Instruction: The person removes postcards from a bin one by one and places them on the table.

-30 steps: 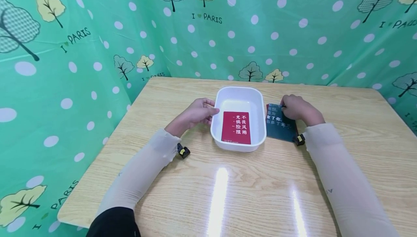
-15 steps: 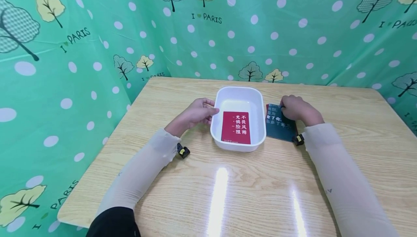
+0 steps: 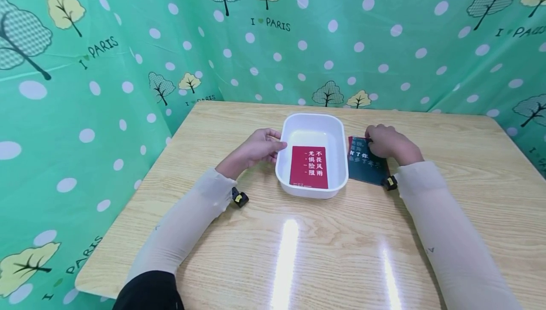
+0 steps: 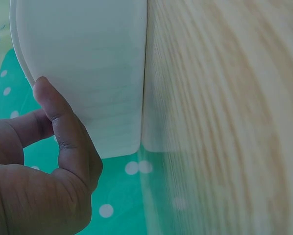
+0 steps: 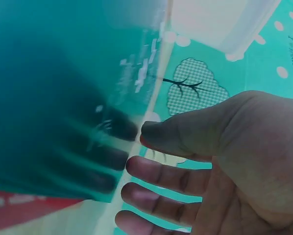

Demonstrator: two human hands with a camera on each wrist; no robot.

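Observation:
My left hand holds the left side of a white plastic tub, thumb at its rim; in the left wrist view the thumb lies against the tub wall. Inside the tub lies a red notebook with white characters. To the tub's right, a dark teal notebook with white lettering lies on the table, partly over another red one. My right hand is at its far edge. In the right wrist view, thumb and fingertips meet that edge, fairly straight, and reflect in the glossy cover.
Everything stands on a light wood-grain table with bright light reflections at the front. A green dotted curtain with tree prints hangs behind and to the left. Small black wrist cameras sit at both wrists.
The right hand has shifted very slightly left along the far edge of the teal notebook, whose cover has moved a little. The left hand and tub have stayed in place.

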